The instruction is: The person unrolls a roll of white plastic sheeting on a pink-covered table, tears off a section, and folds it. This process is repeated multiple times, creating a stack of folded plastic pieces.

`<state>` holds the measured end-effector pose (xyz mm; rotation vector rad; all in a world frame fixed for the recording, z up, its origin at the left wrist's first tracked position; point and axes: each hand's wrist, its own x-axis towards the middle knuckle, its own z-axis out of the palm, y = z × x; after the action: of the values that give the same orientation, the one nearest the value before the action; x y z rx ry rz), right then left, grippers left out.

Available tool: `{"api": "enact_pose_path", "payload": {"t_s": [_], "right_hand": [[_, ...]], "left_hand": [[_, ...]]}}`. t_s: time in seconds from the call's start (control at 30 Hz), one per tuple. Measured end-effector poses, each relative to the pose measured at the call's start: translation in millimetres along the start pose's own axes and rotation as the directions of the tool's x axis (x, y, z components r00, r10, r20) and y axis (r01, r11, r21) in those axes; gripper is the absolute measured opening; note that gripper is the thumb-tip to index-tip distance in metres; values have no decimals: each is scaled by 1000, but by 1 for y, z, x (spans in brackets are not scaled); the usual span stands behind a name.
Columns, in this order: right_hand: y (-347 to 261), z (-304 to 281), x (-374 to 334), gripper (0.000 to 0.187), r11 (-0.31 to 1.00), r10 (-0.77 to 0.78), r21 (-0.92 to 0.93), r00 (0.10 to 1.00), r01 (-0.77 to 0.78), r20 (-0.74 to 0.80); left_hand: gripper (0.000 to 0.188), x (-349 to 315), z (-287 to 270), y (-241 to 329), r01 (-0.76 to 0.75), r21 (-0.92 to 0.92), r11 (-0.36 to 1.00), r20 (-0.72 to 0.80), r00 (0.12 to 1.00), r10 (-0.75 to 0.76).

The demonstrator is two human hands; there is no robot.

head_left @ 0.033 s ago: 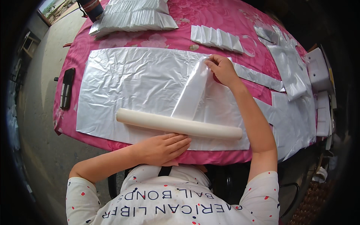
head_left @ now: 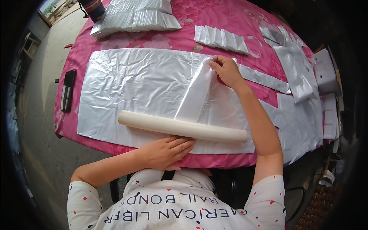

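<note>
A white cylindrical roll (head_left: 183, 126) lies crosswise on a wide sheet of silvery translucent plastic (head_left: 138, 82). My left hand (head_left: 166, 150) rests flat at the near side of the roll, palm down, its fingertips close against the roll's lower edge; I cannot tell whether they touch it. Beyond the roll, my right hand (head_left: 227, 71) pinches the far end of a narrow plastic strip (head_left: 194, 94) between thumb and fingers. From there the strip slants down toward the roll, where its near end is hidden.
Stacks of folded plastic bags (head_left: 138, 21) fill the far left, and a smaller row (head_left: 221, 39) lies right of them. A black phone-like object (head_left: 68, 91) sits at the left edge. Loose plastic sheets (head_left: 301, 120) and white boxes (head_left: 325, 71) stand to the right. Pink flowered cloth (head_left: 153, 41) covers the table.
</note>
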<state>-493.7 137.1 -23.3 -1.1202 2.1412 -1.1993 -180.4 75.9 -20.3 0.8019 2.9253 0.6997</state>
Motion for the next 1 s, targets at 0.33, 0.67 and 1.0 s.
{"api": "enact_pose_path", "payload": {"t_s": [0.33,0.67,1.0], "right_hand": [[-66,22,-128,41,949,-284,-68,927,309,245],[-37,-13,-145,43,928,-150,-347,989,137,-11],[-43,-26,-164,47,972,-72,-224,997,76,24]], "left_hand": [[71,-5,23,15,91,107,990,53,994,-97],[70,-5,31,28,79,221,972,78,992,-99],[66,-3,26,14,48,238,970,80,994,-69]]}}
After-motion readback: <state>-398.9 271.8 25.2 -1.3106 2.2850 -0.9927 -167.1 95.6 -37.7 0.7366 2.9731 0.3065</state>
